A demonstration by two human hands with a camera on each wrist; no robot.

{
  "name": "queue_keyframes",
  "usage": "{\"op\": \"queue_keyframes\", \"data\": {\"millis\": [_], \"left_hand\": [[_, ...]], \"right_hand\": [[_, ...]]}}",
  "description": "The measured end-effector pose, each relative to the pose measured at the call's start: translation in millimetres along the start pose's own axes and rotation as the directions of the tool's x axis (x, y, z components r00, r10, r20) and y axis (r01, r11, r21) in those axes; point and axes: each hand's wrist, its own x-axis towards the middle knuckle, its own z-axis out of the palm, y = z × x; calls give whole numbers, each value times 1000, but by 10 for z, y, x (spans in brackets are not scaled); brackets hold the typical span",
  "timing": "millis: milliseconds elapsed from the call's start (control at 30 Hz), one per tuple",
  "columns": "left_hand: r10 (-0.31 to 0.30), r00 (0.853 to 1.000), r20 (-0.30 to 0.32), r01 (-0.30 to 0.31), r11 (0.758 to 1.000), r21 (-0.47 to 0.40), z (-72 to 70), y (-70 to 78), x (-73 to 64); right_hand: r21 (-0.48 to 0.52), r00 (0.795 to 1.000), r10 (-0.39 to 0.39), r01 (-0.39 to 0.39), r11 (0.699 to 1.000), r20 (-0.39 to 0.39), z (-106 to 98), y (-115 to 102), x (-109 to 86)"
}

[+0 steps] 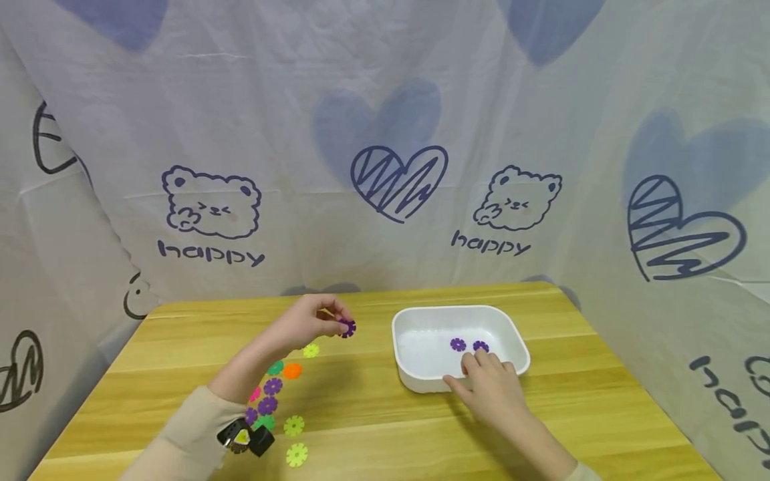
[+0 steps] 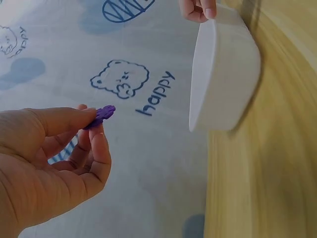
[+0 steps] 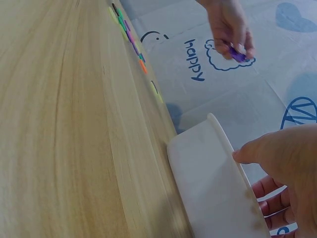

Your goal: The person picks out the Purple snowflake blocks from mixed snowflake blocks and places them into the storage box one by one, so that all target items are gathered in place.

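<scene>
My left hand (image 1: 321, 321) pinches a purple snowflake-shaped plastic disc (image 1: 347, 328) between thumb and fingers, above the table and left of a white plastic tub (image 1: 421, 383). The disc (image 2: 100, 117) is seen nearly edge-on in the left wrist view. My right hand (image 1: 490, 387) holds the near rim of the tub, its thumb (image 3: 247, 151) on the rim and the other fingers reaching over inside. Two purple discs lie on the tub's floor, one purple disc (image 1: 458, 345) left of another purple disc (image 1: 480, 346) near my right fingertips.
Left on the wooden table (image 1: 571, 427) several loose discs lie scattered beside and under my left forearm, among them an orange disc (image 1: 292, 371), a purple disc (image 1: 267, 405) and a yellow-green disc (image 1: 297, 455). A printed cloth (image 1: 289, 200) hangs behind the table.
</scene>
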Motion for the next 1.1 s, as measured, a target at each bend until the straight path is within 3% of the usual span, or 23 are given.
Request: {"op": "queue_keyframes", "data": {"millis": [300, 467, 633, 733, 867, 1100], "left_hand": [[-37, 999, 12, 38, 998, -47, 312, 202, 537], [-45, 999, 28, 46, 997, -54, 583, 157, 815], [-99, 994, 45, 104, 989, -103, 896, 25, 1043], [-134, 990, 51, 140, 982, -124, 1085, -56, 1144], [-155, 988, 5, 155, 981, -118, 1296, -100, 1225], [-176, 984, -40, 179, 982, 64, 1589, -44, 1289]], "right_hand": [[-4, 1000, -4, 4, 1000, 7, 8, 8, -11], [-1, 1000, -4, 4, 1000, -5, 13, 14, -6], [-8, 1000, -12, 12, 1000, -15, 9, 5, 3], [-12, 1000, -16, 15, 1000, -19, 13, 5, 7], [-10, 1000, -18, 17, 1000, -10, 9, -3, 4], [-10, 1000, -17, 17, 1000, -3, 2, 5, -1]]}}
